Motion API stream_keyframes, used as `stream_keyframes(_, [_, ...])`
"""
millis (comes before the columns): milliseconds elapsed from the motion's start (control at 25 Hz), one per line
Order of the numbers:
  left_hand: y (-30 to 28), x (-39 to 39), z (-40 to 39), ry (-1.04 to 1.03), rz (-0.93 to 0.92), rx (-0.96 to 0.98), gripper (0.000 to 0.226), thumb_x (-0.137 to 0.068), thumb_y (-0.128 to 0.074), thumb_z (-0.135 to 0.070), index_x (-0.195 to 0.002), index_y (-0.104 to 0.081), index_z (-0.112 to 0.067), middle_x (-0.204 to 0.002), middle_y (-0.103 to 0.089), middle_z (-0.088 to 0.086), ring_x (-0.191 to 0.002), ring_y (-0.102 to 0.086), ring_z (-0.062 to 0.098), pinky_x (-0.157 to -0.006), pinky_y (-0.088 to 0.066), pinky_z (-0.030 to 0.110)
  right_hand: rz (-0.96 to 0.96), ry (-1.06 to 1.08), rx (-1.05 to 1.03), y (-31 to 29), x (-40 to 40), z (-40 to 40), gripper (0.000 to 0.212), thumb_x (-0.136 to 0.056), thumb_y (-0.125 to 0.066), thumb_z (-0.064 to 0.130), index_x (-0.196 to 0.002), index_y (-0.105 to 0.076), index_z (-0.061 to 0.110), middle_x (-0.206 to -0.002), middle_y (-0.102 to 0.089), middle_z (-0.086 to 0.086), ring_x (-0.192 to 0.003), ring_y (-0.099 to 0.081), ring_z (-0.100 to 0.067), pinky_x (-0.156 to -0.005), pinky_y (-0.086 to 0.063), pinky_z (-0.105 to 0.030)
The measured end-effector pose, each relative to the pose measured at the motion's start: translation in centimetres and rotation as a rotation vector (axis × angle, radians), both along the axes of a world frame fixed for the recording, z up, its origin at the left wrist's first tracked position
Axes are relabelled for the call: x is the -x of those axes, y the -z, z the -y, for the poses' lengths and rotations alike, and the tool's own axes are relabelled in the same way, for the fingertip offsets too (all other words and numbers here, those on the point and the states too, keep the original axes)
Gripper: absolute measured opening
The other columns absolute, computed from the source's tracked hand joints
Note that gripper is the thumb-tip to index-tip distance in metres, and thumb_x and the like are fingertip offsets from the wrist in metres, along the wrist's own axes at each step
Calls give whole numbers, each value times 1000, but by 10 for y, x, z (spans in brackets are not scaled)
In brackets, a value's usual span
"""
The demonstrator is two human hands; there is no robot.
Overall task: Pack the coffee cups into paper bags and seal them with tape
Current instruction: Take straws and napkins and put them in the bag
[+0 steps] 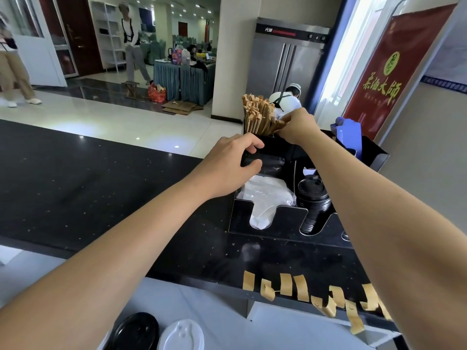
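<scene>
**Both hands at the black organizer on the counter**

The person reaches both bare arms across a dark speckled counter (101,188) to a black condiment organizer (285,215) standing on it.

The left hand (227,165) curls round the organizer's upper left edge, fingers over the top and thumb pressed against the near side, gripping it.

The right hand (298,126) is further back at a tall bundle of brown paper-wrapped sticks (260,114) standing upright in the rear compartment. Its fingers are bent and pinch the wrappers at the right side of the bundle.

In the front left compartment of the organizer lies a white plastic-wrapped pack (265,195), which shows through the rounded cut-out in the front wall. Just to its right, a stack of black cup lids (313,198) sits in the next compartment, tilted toward the camera. A blue item (348,137) stands at the organizer's back right; what it is cannot be told.

Along the near edge of the counter hang several strips of brown tape (300,289), stuck by their upper ends and dangling over the edge.

At the bottom of the view, on a lower white surface (222,317), 2 coffee cups are seen from above: one with a black lid (137,332) and, just to its right, one with a white lid (182,335). Both stand well apart from either hand.
</scene>
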State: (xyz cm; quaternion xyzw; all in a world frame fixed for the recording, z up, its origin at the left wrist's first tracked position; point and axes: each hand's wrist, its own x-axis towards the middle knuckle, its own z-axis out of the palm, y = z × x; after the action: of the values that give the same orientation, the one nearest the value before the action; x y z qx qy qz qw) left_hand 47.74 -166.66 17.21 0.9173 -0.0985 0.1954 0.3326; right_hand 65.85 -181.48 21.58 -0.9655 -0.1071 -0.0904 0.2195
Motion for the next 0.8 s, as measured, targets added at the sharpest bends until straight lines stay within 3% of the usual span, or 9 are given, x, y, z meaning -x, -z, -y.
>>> stream_keyframes(80, [1, -2, 0, -2, 4, 9, 36, -99, -60, -30, -135, -55, -27, -126, -61, -7, -121, -48, 14, -91, -35, 26, -9, -6, -11, 2, -1, 0, 15, -85, -72, 23, -72, -63, 24, -78, -58, 0, -101, -61, -30, -105, -48, -50])
stream_keyframes(200, [3, -5, 2, 0, -4, 10, 35, -99, -61, -31, -134, -55, -29, -125, -61, -9, -121, -48, 14, -90, -35, 26, 12, -32, -59, 3, -3, 4, 26, -87, -73, 22, -66, -58, 22, -70, -54, 5, -91, -56, -26, -102, -49, -48])
stream_keyframes(320, [3, -6, 5, 12, -6, 14, 36, -99, -60, -31, -134, -55, -28, -125, -60, -9, -121, -47, 14, -91, -35, 25, 30, -50, -117, 2, -1, 9, 21, -88, -73, 20, -72, -61, 22, -73, -58, 5, -88, -58, -24, -93, -53, -41])
stream_keyframes(400, [4, -6, 5, 12, -5, 15, 36, -99, -60, -32, -134, -55, -28, -124, -61, -9, -121, -47, 14, -90, -35, 26, 48, -75, -201, 0, 2, 14, 8, -88, -74, 18, -85, -67, 18, -82, -66, -1, -84, -61, -21, -79, -54, -32])
stream_keyframes(480, [4, -6, 4, 12, 0, 18, 35, -99, -60, -32, -134, -55, -28, -124, -61, -9, -120, -48, 15, -91, -36, 27, 84, -105, -298, -3, 5, 20, 10, -87, -79, 18, -91, -69, 18, -86, -70, -2, -77, -62, -17, -66, -50, -25])
stream_keyframes(640, [3, -6, 4, 8, 18, 28, 34, -99, -61, -30, -133, -56, -27, -122, -62, -8, -120, -50, 16, -92, -38, 28, 185, -117, -457, -15, 8, 34, 12, -83, -82, 22, -86, -70, 25, -83, -71, 3, -74, -63, -12, -71, -51, -27])
stream_keyframes(800, [1, -6, 8, 13, 27, 57, 34, -99, -61, -29, -132, -57, -26, -121, -62, -8, -120, -50, 16, -93, -37, 27, 202, -178, -525, -29, 17, 47, 7, -87, -80, 24, -92, -76, 21, -81, -73, 5, -59, -57, -1, -58, -47, -18])
